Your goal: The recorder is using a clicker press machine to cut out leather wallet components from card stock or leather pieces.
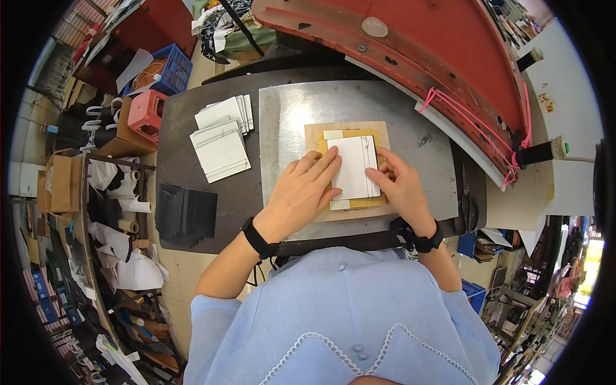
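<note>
The grey metal plate (pixel 282 138) leaves open room on both sides of the tan board (pixel 377 129). My left hand (pixel 298 189), loosely spread, touches the left edge, and my right hand (pixel 404 186) pinches the right edge, of the white panel (pixel 351 167) lying over the board's middle.

— What's worn just behind the grip?
— A wide black strap (pixel 258 240) behind the left hand (pixel 301 186). Behind the right hand (pixel 403 188), a bulkier black band (pixel 425 244), perhaps buckled, though it's too dark to be sure.
— And farther back from the grip?
— A pale blue top (pixel 346 292), faintly patterned, with loose sleeves (pixel 213 321).
— Any trim?
— White looped edging (pixel 308 335) on the pointed collar (pixel 308 366), pale blue buttons (pixel 357 348) between its points.
</note>
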